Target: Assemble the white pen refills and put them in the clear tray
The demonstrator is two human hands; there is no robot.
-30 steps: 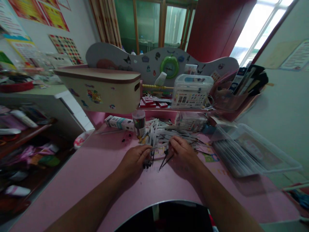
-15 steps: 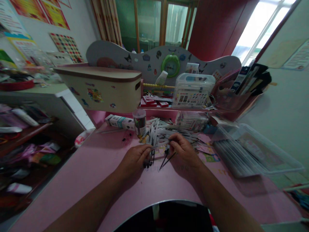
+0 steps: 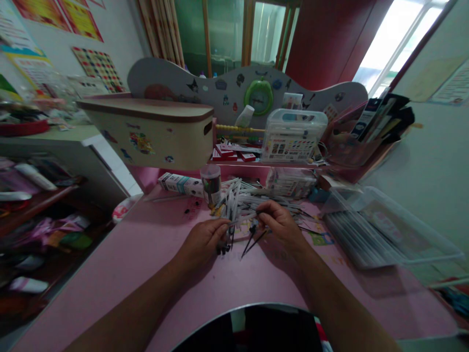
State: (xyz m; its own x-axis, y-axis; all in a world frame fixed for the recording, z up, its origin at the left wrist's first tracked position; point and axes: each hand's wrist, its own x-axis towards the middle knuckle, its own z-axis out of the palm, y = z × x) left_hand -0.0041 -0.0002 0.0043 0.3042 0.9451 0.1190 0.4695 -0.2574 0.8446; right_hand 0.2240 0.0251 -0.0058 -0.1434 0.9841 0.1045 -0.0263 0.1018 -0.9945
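Between my two hands stretches a slim, translucent pen [image 3: 242, 218]. My left hand [image 3: 205, 240] pinches its left end with thumb and forefinger. At the other end, the fingers of my right hand [image 3: 279, 223] are closed on it near a dark tip. Just behind lies a loose pile of whitish pen barrels [image 3: 234, 198]. Two thin black rods [image 3: 252, 244] lie below the pen, near my right hand. Several small black caps [image 3: 223, 249] sit beside my left hand, partly covered by its fingers.
At the right stands a clear plastic box [image 3: 414, 234] with a row of grey pens inside. Behind the pile are a clear cup [image 3: 211, 186] and a long printed carton [image 3: 181, 185]. A shelf above the pink table [image 3: 146, 274] bears a cream bin [image 3: 154, 139] and a clear case [image 3: 293, 137].
The view has shifted very slightly. Both hands keep hold of the pen in nearly the same place.
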